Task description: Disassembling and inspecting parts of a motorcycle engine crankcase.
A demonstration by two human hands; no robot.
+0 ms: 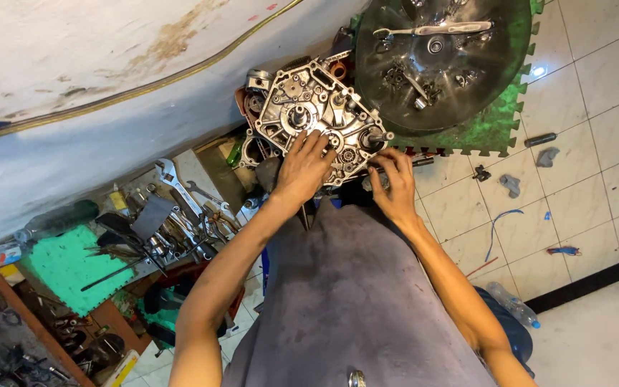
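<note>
Pressed the left hand [302, 168], fingers spread flat, onto the near face of the silver engine case [317, 118], which sat on the floor just left of the dark round pan [496, 79] of loose parts. Kept the right hand [394, 183] curled against the case's near right edge; could not tell what it pinched. Left the wrenches [180, 208] heaped well to the left.
</note>
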